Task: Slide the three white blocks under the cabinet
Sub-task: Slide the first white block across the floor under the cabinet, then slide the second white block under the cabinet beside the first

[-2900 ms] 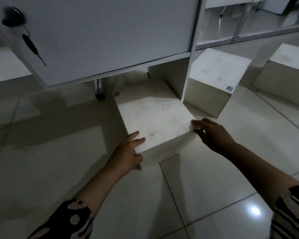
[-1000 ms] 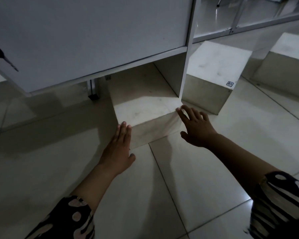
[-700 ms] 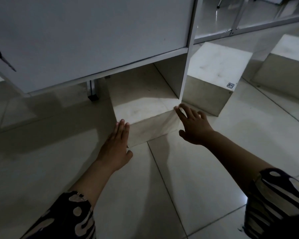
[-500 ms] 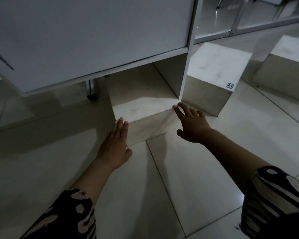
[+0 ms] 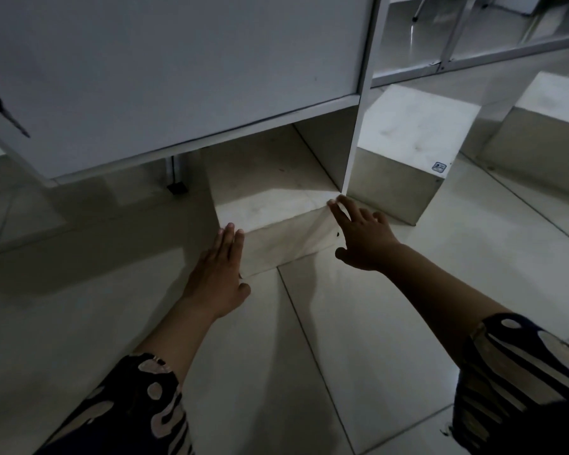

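Note:
A white block (image 5: 270, 205) lies on the tiled floor, most of it beneath the white cabinet (image 5: 178, 70); only its near end sticks out. My left hand (image 5: 220, 274) is flat against the block's near face at the left corner, fingers straight. My right hand (image 5: 362, 234) presses the near right corner with spread fingers. A second white block (image 5: 408, 139) stands to the right of the cabinet's side panel. A third white block (image 5: 546, 126) stands further right, cut off by the frame edge.
A black-footed metal leg (image 5: 177, 178) props the cabinet left of the block. A key (image 5: 0, 106) hangs from the cabinet door at the far left. Glass partitions with metal frames (image 5: 447, 60) run behind the blocks. Pale tiles (image 5: 358, 339) cover the floor.
The block has slid further under the cabinet. Both hands went from gripping its top corners to pushing flat on its near face and followed it forward.

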